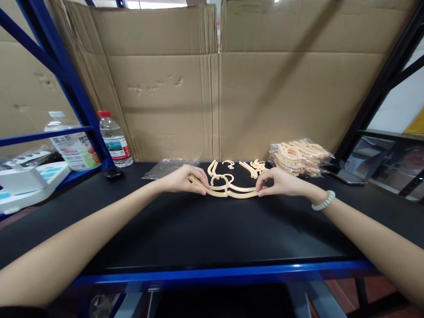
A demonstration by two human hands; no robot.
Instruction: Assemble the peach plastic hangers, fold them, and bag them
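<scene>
Black bench top (pixel 212 229), cardboard (pixel 265 97) behind. My left hand (pixel 181 180) and right hand (pixel 281 182) each pinched one end of the beige hanger piece (pixel 227 191), which was low over mid-bench. Risk: uneven flexing could have snapped its thin arms, and a slip could have scattered the loose parts (pixel 212 168) just behind.

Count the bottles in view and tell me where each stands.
2. A red-capped bottle stands at the left rear of the table, by the blue post. A white-capped bottle stands further left, behind the blue rail. Others may be hidden.
</scene>
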